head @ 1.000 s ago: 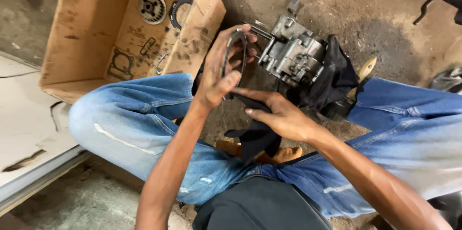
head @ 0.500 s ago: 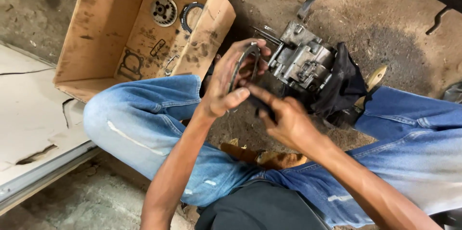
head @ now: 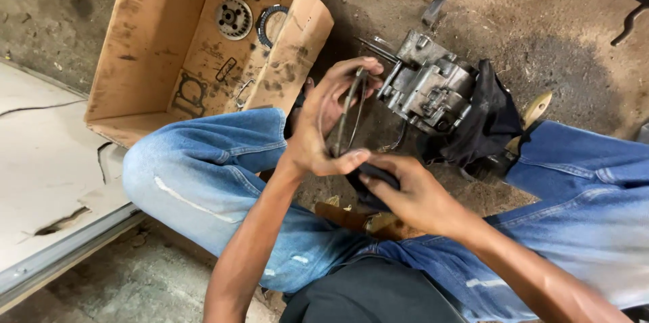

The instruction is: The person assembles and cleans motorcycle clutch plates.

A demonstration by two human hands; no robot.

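The thin metal ring (head: 348,117) has been raised slightly by the left hand (head: 324,127); the right hand (head: 412,194) pinches a dark rag (head: 372,176). The engine casing (head: 429,90) lies untouched on the floor (head: 541,39); wiping is judged unfinished.

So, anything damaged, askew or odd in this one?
Mild oddities only. The cardboard box is grease-stained, with loose gears lying in it. The engine block sits tilted on the dirt floor against a black rag. The left hand holds a thin ring.

cardboard box (head: 159,59) left – engine block (head: 429,86) right | gear (head: 234,17) in box | cloth (head: 490,120) beside block
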